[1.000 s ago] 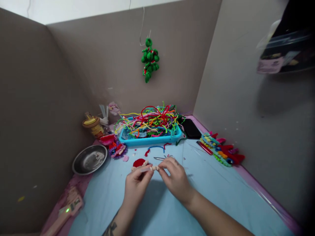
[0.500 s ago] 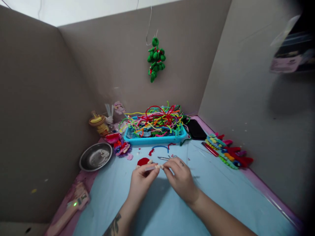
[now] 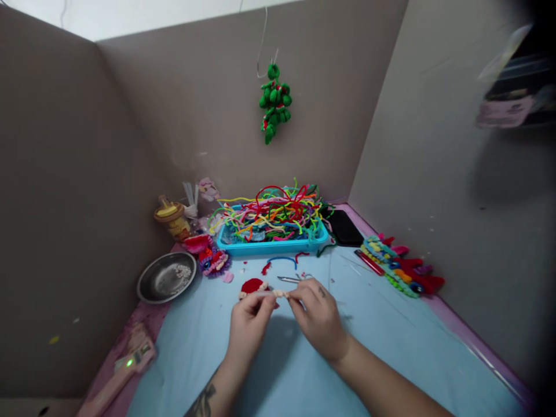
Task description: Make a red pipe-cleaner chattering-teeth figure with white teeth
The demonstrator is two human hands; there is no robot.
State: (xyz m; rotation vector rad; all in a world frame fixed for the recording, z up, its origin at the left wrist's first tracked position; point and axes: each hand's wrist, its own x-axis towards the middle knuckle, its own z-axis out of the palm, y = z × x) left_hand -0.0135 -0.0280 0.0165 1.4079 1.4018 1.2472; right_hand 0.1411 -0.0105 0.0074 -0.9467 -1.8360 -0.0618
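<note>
My left hand is closed in a pinch on a short cream pipe cleaner, which looks twisted or coiled. A pale, narrow stick lies along the same fingers; what it is I cannot tell. At the other end of the pipe cleaner, the thumb and fingertips of my right hand are pinched together. Just behind the left fingers rests a red round piece with a cream edge, partly covered. Small scissors lie behind the right fingers.
A blue tray heaped with colourful pipe cleaners stands at the back. To the left are a metal bowl and a pink glue gun with a green light. A black phone and colourful fuzzy pieces lie right.
My left fingers have shifted slightly along the pipe cleaner, so more of the red piece shows behind them. The right hand keeps its pinch, and the view has moved slightly.
</note>
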